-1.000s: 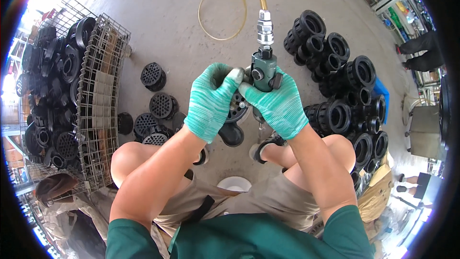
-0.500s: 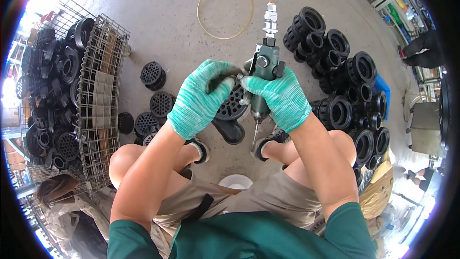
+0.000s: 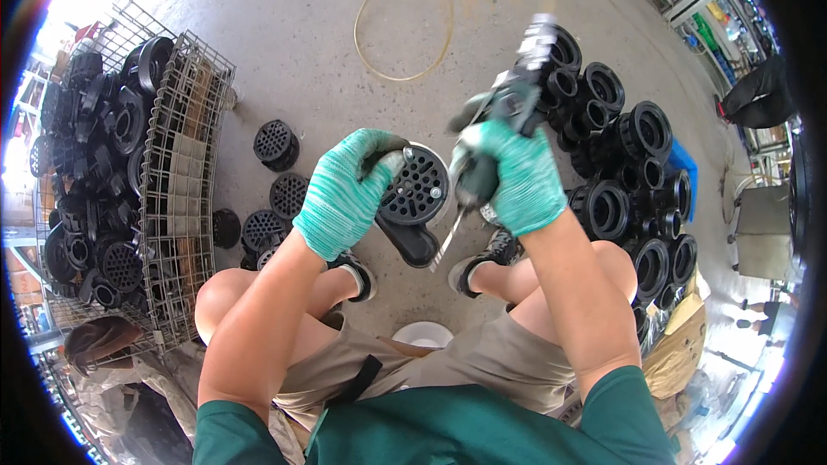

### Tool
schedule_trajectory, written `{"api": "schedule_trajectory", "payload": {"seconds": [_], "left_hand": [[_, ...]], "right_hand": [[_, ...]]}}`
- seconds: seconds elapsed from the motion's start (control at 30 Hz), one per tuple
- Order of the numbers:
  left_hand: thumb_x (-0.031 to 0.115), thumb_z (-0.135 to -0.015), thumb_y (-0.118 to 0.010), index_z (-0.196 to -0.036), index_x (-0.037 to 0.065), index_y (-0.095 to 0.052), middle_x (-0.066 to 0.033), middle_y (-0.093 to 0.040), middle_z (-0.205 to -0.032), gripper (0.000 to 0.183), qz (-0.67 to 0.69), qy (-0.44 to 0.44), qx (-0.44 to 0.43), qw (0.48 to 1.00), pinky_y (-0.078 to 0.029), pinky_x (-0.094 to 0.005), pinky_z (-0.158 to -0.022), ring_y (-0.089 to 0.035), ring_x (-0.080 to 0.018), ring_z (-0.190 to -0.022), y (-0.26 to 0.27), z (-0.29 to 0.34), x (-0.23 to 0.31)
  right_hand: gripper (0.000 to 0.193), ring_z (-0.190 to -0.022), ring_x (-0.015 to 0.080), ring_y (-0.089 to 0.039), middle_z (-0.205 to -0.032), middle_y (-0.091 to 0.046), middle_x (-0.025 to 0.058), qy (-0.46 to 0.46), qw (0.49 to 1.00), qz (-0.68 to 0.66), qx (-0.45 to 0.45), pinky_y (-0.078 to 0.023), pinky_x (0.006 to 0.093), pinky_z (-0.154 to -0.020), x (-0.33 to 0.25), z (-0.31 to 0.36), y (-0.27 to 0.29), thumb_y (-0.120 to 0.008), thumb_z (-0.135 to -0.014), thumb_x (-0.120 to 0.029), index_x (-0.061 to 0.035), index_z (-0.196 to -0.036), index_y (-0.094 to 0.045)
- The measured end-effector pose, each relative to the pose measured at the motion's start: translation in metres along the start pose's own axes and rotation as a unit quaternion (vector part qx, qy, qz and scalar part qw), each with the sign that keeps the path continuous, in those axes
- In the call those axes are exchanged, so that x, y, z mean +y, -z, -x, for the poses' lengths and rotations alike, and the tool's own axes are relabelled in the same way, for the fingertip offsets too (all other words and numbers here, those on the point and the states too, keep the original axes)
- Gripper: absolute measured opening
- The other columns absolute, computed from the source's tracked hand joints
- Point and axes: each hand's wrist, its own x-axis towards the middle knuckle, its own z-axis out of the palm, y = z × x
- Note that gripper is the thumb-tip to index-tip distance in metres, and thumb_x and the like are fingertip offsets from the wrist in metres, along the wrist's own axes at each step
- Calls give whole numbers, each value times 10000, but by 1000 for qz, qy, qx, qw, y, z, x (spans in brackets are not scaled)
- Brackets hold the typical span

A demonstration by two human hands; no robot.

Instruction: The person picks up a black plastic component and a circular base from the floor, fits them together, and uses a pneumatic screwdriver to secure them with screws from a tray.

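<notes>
My left hand, in a green-and-white knit glove with dark fingertips, has its thumb and fingers pinched together at the rim of a black round grate. A small silver screw shows at the thumb tip. Another screw head sits on the grate's right side. The grate tops a black pipe fitting with an elbow toward me. My right hand, gloved alike, is wrapped round a dark green air-powered driver, blurred by motion. Its long silver bit slants down to the left, right of the fitting.
At left stands a wire cage heaped with black plastic parts. Several loose black grates lie beside it. Black ringed fittings are piled at right. A thin hose loops on the floor; a white bowl is between my feet.
The driver has swung from nearly upright to a slant, its bit tip moving left. My hands have parted, the left shifting slightly left and down to the grate's rim, which shows more fully.
</notes>
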Motion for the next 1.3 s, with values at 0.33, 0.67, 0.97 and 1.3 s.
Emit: {"api": "schedule_trajectory", "payload": {"seconds": [0.33,0.67,0.97,1.3], "left_hand": [[153,-1001,-633,-1189,-56,-658,-94,-719,-988,282,57,67,-17,996,-534,-297,-851,-644,-127,-872,6,11,-16],[161,-1003,-626,-1185,-56,-664,-82,-718,-946,286,57,84,-6,995,-534,-288,-797,-648,-123,-842,8,12,-17],[188,-1001,-637,-1174,-64,-663,-83,-713,-909,307,79,89,2,993,-540,-277,-766,-657,-126,-786,4,15,-17],[171,-1013,-607,-1166,-68,-642,-59,-682,-856,285,210,161,-64,962,-532,-258,-686,-633,-110,-709,14,16,-36]], "right_hand": [[148,-710,207,-611,-776,-599,67,135,958,-219,128,-527,396,-631,-35,-23,4,-642,-898,-148,-99,-1013,-562],[125,-718,173,-596,-872,-669,78,104,966,-226,66,-534,374,-700,-34,-22,13,-664,-893,-120,-81,-993,-599],[162,-697,193,-621,-825,-605,71,123,964,-214,99,-556,390,-732,-23,-28,13,-651,-918,-144,-63,-1035,-573],[134,-749,223,-603,-776,-622,69,94,970,-206,89,-553,401,-794,-14,-28,8,-676,-914,-175,-68,-972,-621]]}}
